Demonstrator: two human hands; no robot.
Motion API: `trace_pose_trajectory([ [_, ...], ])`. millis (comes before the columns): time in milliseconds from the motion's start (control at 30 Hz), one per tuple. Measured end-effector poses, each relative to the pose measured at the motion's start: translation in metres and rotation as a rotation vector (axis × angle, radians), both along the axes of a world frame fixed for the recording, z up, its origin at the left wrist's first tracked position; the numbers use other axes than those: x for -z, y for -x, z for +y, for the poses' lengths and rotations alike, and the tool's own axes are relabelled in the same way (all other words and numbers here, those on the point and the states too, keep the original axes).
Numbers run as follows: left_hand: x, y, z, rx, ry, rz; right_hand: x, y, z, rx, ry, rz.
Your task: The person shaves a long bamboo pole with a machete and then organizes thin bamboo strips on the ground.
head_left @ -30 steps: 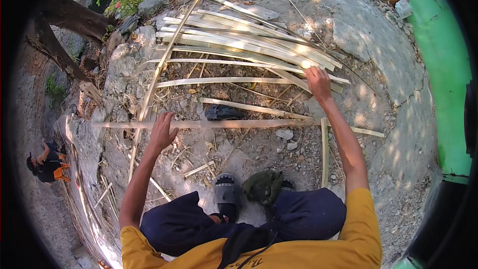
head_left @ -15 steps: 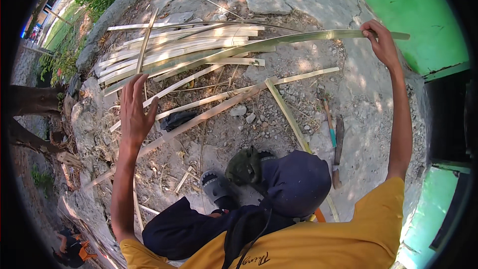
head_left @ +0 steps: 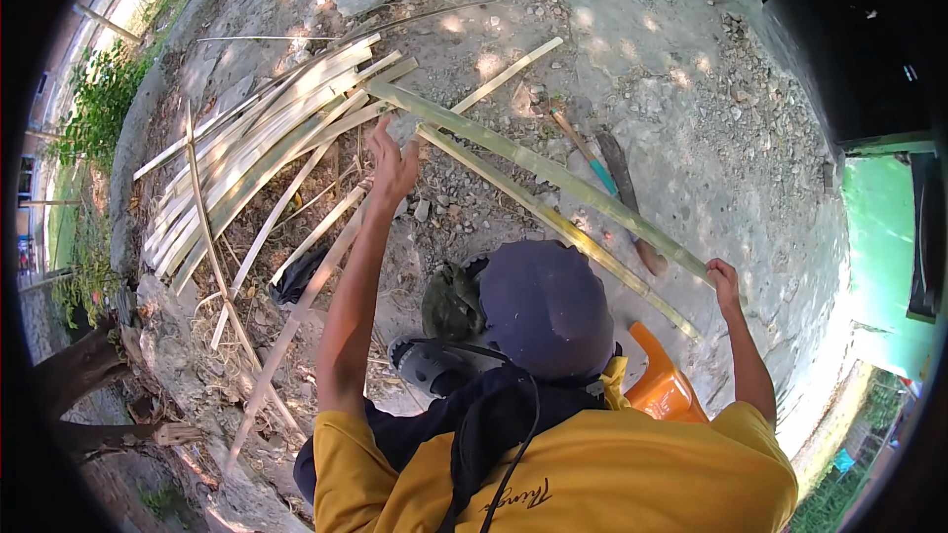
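Note:
My right hand [head_left: 724, 278] is closed around the near end of a long green bamboo strip [head_left: 553, 176]. The strip runs up and to the left, ending by a pile of pale bamboo strips [head_left: 259, 138]. My left hand [head_left: 393, 164] is raised with its fingers apart, just below the green strip's far end and over a long pale strip [head_left: 306, 311] lying on the ground. It grips nothing that I can see. A second green-yellow strip [head_left: 583, 245] lies on the ground under the held one.
A teal-handled tool [head_left: 596, 170] and a dark blade with a wooden handle [head_left: 632, 212] lie on the gravel. An orange plastic stool [head_left: 664, 391] is under me. A dark bundle [head_left: 296, 278] lies at left. A tree trunk [head_left: 79, 367] stands lower left; a green wall [head_left: 879, 227] and a dark doorway [head_left: 854, 39] are at right.
My right hand has swung the green strip's end down and to the right, closer to me. My left hand has moved from the pile's left side toward the middle.

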State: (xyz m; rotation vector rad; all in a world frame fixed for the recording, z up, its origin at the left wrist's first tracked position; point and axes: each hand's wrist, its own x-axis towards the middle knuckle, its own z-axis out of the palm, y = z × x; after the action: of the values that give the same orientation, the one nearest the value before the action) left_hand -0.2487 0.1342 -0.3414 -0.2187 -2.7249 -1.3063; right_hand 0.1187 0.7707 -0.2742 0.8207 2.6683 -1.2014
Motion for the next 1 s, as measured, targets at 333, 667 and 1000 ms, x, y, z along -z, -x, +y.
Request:
trace_pose_trajectory([
  [333,0.043,0.012,0.042,-0.03,-0.006,-0.294,0.05,-0.106,-0.014,0.158,-0.145,-0.26],
  [667,0.092,0.052,0.032,0.058,0.286,-0.239,0.113,-0.126,0.015,0.179,-0.086,-0.243],
  [1000,0.105,0.062,0.016,0.078,0.242,-0.225,0.096,-0.217,0.057,0.216,-0.492,-0.637],
])
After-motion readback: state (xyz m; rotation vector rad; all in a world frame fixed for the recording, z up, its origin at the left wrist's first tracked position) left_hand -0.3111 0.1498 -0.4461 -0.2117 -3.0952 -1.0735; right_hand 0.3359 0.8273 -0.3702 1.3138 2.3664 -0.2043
